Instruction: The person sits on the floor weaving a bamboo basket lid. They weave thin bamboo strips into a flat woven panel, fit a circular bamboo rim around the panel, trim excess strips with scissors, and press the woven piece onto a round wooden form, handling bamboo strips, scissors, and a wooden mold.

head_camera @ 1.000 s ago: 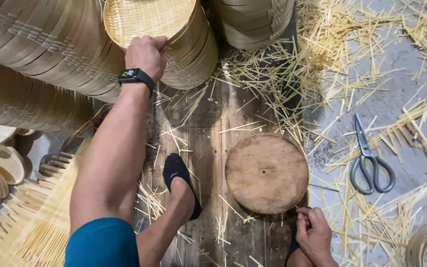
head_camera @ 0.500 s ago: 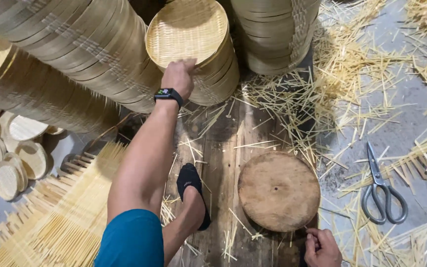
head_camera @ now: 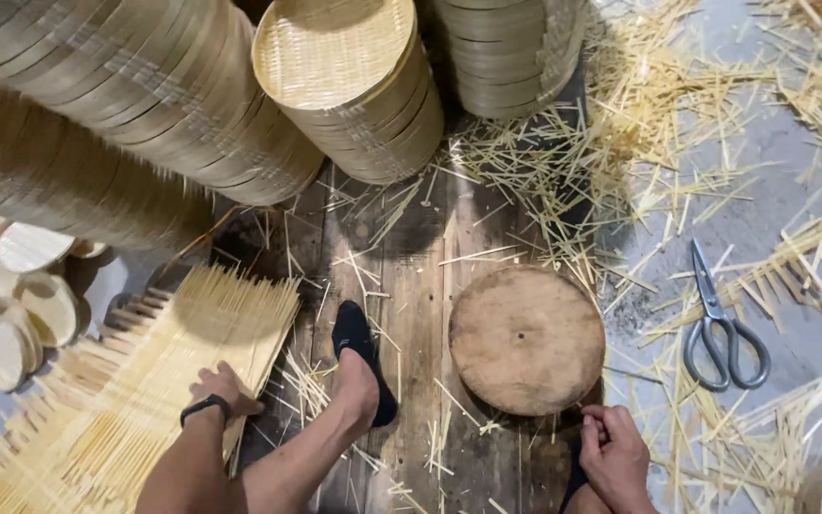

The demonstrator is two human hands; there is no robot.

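My left hand [head_camera: 225, 388] rests flat on a long woven mat of pale bamboo strips [head_camera: 135, 381] at the lower left, fingers spread; a black watch is on the wrist. My right hand [head_camera: 611, 452] sits low at the bottom right, just below a round wooden block [head_camera: 526, 338], with fingers curled; whether it pinches a sliver I cannot tell. My leg with a black sock [head_camera: 359, 357] stretches across the dark wooden boards [head_camera: 411, 257] between the mat and the block. A stack of round woven bamboo lids [head_camera: 349, 81] stands at the top centre.
More tall stacks of bamboo rings [head_camera: 116, 86] lean at the top left, another stack [head_camera: 516, 52] at top right. Grey scissors [head_camera: 720, 319] lie on the concrete at right among scattered bamboo slivers [head_camera: 620, 181]. Small round lids [head_camera: 11, 305] lie at far left.
My left arm has drawn back from the woven lid stack at the top and now lies on the strip mat. The view has shifted, and the right hand shows more fully.
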